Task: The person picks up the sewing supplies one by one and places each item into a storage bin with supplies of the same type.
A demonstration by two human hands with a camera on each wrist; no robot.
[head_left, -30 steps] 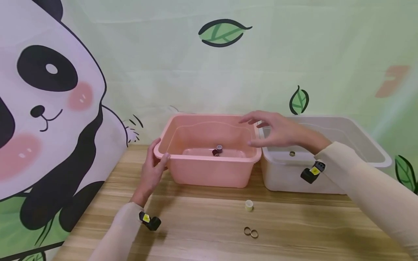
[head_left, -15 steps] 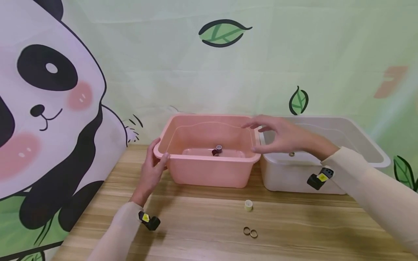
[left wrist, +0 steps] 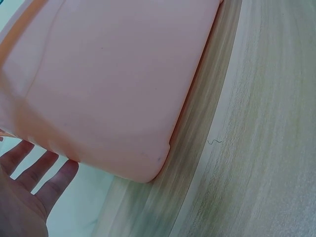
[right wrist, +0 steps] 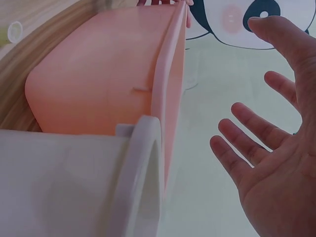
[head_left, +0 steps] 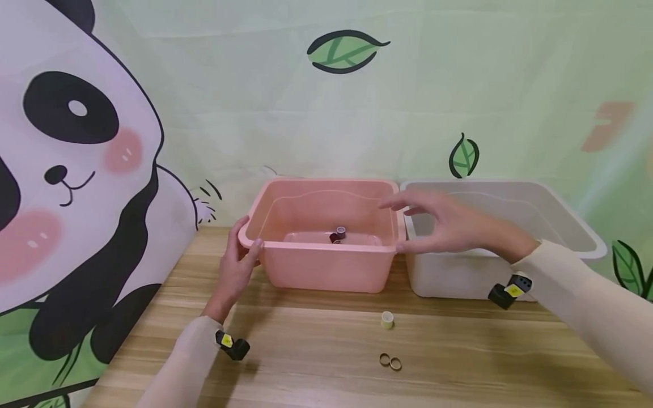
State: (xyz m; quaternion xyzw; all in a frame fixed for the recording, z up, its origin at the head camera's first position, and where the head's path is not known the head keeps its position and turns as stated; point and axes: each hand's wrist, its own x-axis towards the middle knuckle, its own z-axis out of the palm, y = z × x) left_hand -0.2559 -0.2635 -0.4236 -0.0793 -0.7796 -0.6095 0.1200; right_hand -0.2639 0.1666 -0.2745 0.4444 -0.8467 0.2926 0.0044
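Note:
My left hand holds the left front corner of a pink plastic bin, its thumb at the front rim and its fingers along the left side. In the left wrist view several fingers touch the bin's outer wall. My right hand hovers over the meeting rims of the pink bin and a pale grey bin, fingers spread and nothing in them. Inside the pink bin lie a small white-ended cylinder and a dark red piece.
On the wood-grain table in front of the bins stands a small pale yellow cylinder. Nearer lie two gold-coloured rings, side by side. A printed cloth with a panda and leaves hangs close behind the bins.
My right hand has shifted slightly right and down in the head view. It now hides the ring seen earlier in the grey bin. My left hand and both bins stay in place.

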